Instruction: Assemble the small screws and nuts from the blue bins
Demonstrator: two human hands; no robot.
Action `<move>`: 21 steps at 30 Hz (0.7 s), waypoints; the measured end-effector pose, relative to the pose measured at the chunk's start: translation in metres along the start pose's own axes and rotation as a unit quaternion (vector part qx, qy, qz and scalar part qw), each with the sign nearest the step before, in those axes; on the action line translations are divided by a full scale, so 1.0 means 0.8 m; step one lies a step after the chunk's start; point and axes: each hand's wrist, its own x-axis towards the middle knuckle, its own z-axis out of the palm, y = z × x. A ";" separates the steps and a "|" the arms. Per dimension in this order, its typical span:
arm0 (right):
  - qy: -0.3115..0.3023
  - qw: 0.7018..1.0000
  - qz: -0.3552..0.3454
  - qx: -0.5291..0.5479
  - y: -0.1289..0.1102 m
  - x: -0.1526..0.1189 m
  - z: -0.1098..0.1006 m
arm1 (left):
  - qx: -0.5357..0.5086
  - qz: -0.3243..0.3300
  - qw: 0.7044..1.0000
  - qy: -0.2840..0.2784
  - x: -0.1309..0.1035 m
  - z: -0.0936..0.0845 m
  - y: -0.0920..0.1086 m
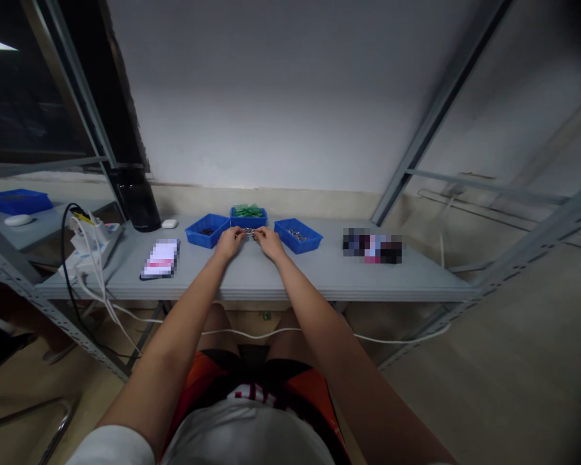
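My left hand (229, 241) and my right hand (269, 243) are close together over the middle of the shelf table. Their fingers are curled inward in a pinch at a cluster of small shiny metal pieces (248, 232), too small to name. What each pinch holds cannot be made out. Left of my hands stands a blue bin (199, 238) with dark small parts in it. Behind them, another blue bin (248, 221) holds green pieces (248, 210). A third blue bin (310, 245), with small silvery parts (297, 235) inside, sits to the right.
On the left lie a phone (161, 258), a small white case (169, 223), a black cylindrical container (138, 203) and a power strip (90, 255) with trailing cables. A blurred-out item (372, 246) lies at right. Metal uprights (436, 116) frame the grey tabletop (252, 278).
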 end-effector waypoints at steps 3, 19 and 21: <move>-0.013 0.999 -0.019 -0.024 0.002 -0.001 0.001 | 0.017 -0.014 1.000 0.013 0.001 0.000 -0.001; 0.019 0.998 -0.015 0.051 -0.009 0.000 -0.004 | -0.092 0.021 0.995 0.045 0.003 0.001 0.009; -0.004 0.998 -0.029 0.047 -0.008 -0.001 -0.002 | -0.082 0.032 0.995 0.037 0.001 0.001 0.010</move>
